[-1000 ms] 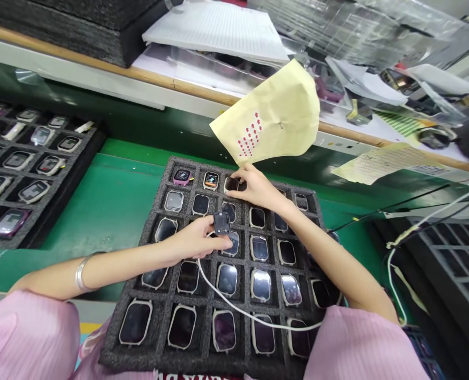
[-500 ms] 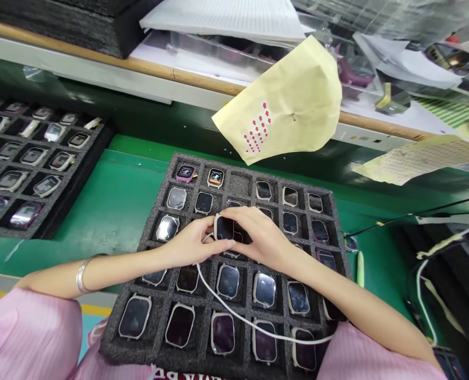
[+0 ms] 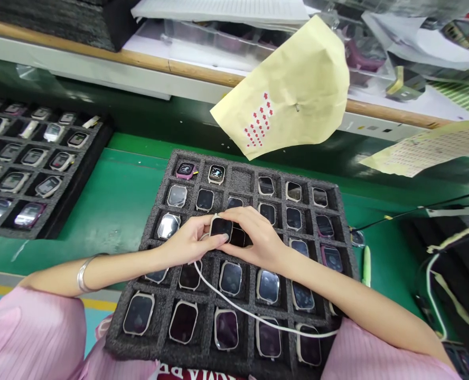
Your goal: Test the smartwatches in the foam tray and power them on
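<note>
Both hands [image 3: 262, 237] pinch a watch [image 3: 219, 227], cable [image 3: 234, 304] trailing to four o'clock; I'd guess they're aligning the watch, steadiness needed next.

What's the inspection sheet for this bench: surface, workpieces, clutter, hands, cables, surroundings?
Surface: green benchtop, visible between two foam trays.
Workpieces: watch held screen toward camera, over the nearer tray; other watches in its compartments.
Clutter: yellow sheet with red arrows at the shelf edge; papers on top.
Hands: left hand and right hand both grip the watch.
Cables: white cable from beneath the left hand toward the right sleeve; ends hidden.
Surroundings: second tray with watches at left; black stack on the shelf.
</note>
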